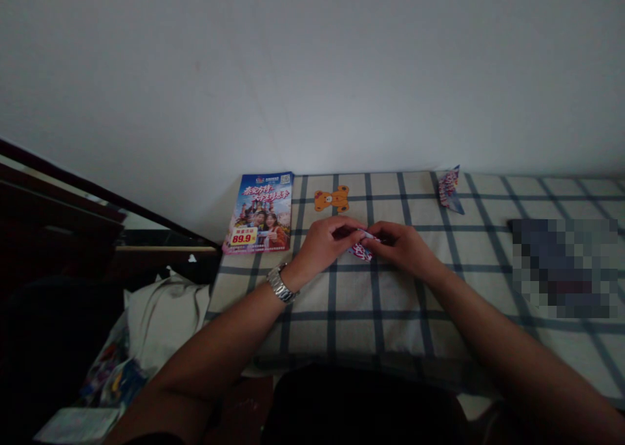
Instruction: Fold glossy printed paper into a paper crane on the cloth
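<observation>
Just below the orange teddy-bear cutout (332, 198), the left hand (325, 240) and right hand (398, 246) hold a folded strip of printed paper (361, 251) in a narrow fingertip pinch, close together, which keeps it steady above the checked cloth (390, 334); a second folded paper (450, 191) lies right of the cutout

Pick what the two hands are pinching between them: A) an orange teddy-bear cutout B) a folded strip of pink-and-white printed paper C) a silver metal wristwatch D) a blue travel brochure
B: the folded strip of pink-and-white printed paper sits gripped between the left hand and the right hand.
</observation>
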